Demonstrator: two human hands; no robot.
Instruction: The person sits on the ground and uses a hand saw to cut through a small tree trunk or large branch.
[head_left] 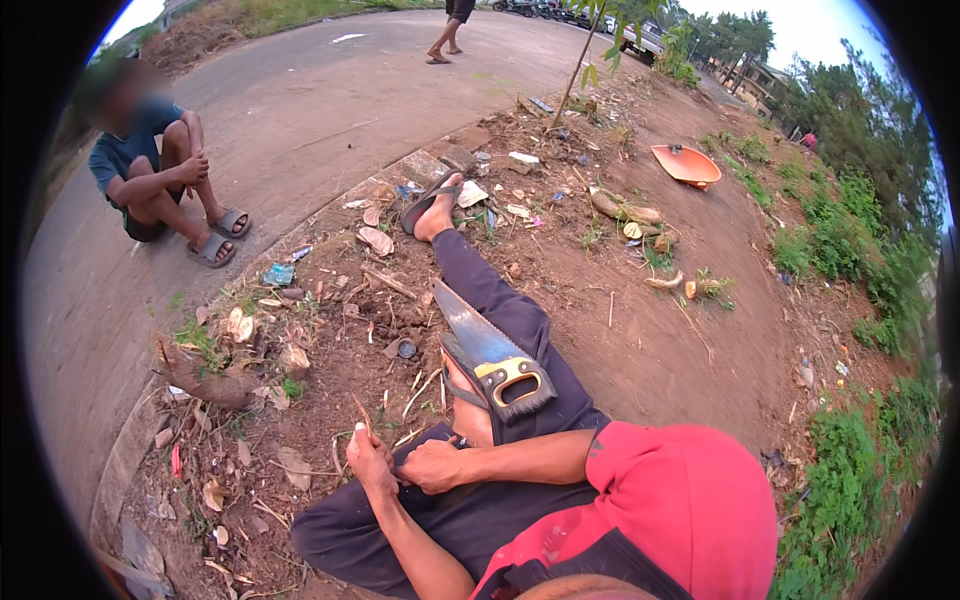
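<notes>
My left hand (371, 462) is closed around a thin brown stick (362, 410), whose tip points up past my thumb. Right beside it, my right hand (432, 466) is curled into a fist over my bent leg; a small dark bit shows at its knuckles, but what it grips is hidden. A handsaw (488, 340) with a yellow and black handle lies across my legs, just beyond the right hand. Its blade points away from me, and neither hand touches it.
Cut wood pieces (240, 325), a stump (205, 380), stones and litter cover the soil. On the left, a person (150, 170) sits on the pavement (300, 110); another person's legs (447, 35) are farther off. An orange scoop-shaped thing (686, 166) lies at right, near several logs (625, 208).
</notes>
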